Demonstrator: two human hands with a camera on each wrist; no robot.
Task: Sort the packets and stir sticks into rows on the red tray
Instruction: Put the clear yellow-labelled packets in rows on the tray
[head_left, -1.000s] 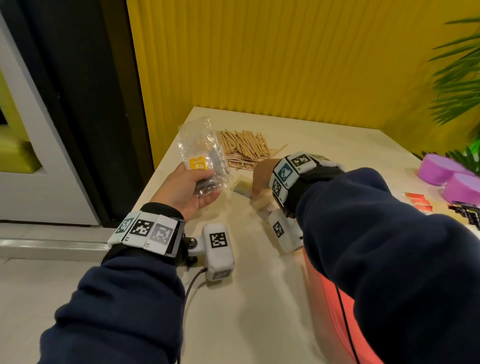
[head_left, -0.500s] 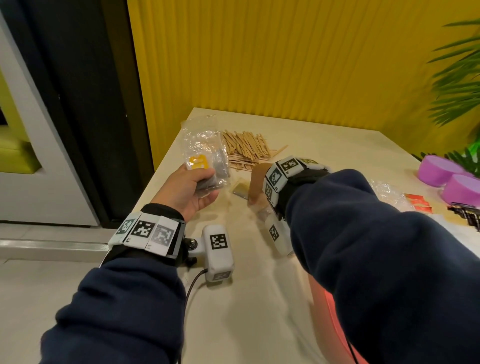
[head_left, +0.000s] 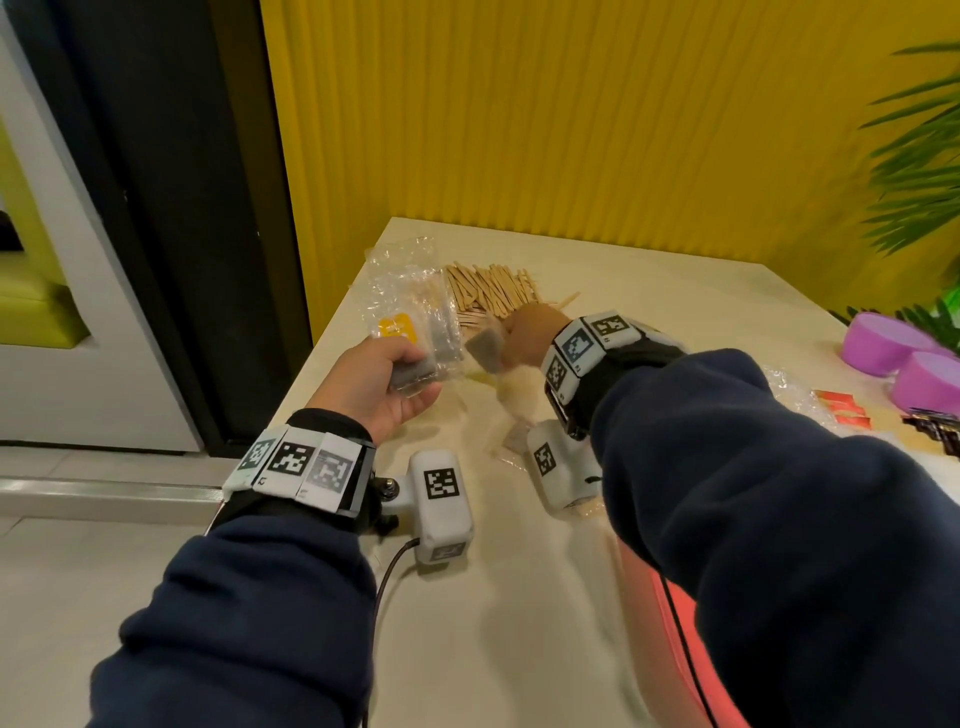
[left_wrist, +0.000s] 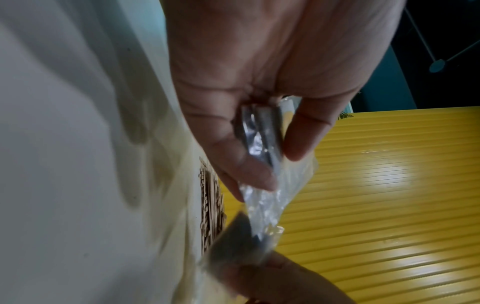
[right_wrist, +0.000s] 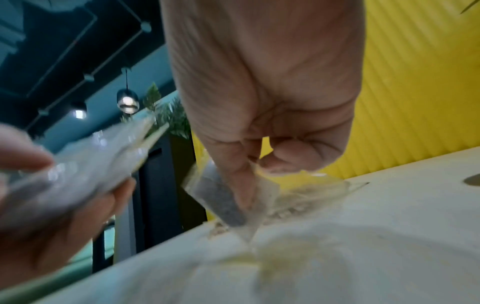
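Note:
My left hand (head_left: 387, 376) grips the lower end of a clear plastic bag (head_left: 410, 304) with a yellow label and grey packets inside; in the left wrist view the bag (left_wrist: 267, 197) sits between thumb and fingers. My right hand (head_left: 524, 332) pinches one grey packet (head_left: 485, 345) just right of the bag, lifted off the table; the right wrist view shows that packet (right_wrist: 223, 203) between thumb and forefinger. A pile of wooden stir sticks (head_left: 493, 291) lies behind both hands. The red tray (head_left: 670, 639) shows only as an edge under my right arm.
The cream table (head_left: 519, 597) ends at its left edge near a dark door frame. At the right lie red packets (head_left: 844, 408), dark packets (head_left: 940, 431), a crumpled clear wrapper (head_left: 795, 389) and two purple bowls (head_left: 883, 345). A yellow ribbed wall stands behind.
My right hand has risen from the table with a grey packet pinched in it and moved up beside the bag. The left hand keeps holding the bag, slightly higher.

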